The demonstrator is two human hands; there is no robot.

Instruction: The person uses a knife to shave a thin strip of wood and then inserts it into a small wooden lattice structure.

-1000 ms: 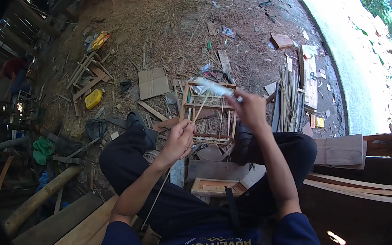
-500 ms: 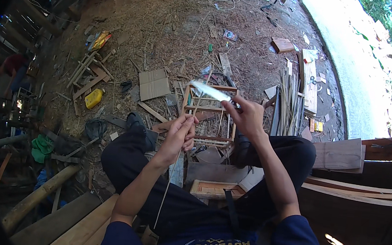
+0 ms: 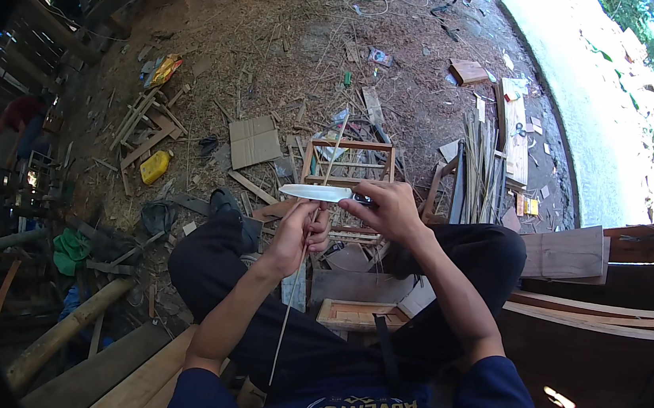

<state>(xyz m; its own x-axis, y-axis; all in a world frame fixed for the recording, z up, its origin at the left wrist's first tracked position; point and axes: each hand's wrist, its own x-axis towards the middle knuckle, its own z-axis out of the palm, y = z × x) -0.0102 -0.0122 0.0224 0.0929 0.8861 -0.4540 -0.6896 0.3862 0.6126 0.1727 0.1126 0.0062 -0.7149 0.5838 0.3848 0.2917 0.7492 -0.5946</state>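
My left hand [image 3: 297, 234] is closed around a long thin wooden strip [image 3: 285, 315], which runs from near my lap up past my fingers. In my right hand [image 3: 391, 212] is the handle of a knife, my fingers wrapped round it. The bright blade [image 3: 316, 192] points left and lies across the strip just above my left fingers. Whether the edge bites into the wood, I cannot tell. Beyond my hands, on the ground, is a wooden frame [image 3: 349, 144] with crossbars, partly hidden by the hands and blade.
A cardboard piece [image 3: 254, 142] and a yellow jug [image 3: 155, 167] lie to the left. Thin sticks [image 3: 477, 172] lean in a bundle at the right, near boards [image 3: 565, 255]. A small wooden tray [image 3: 351, 315] sits between my legs. Another person [image 3: 21, 120] bends over at the far left.
The knife has come down and left, turning from a slant to nearly level across the strip. My left hand has hardly moved, and the strip stands a little more upright.
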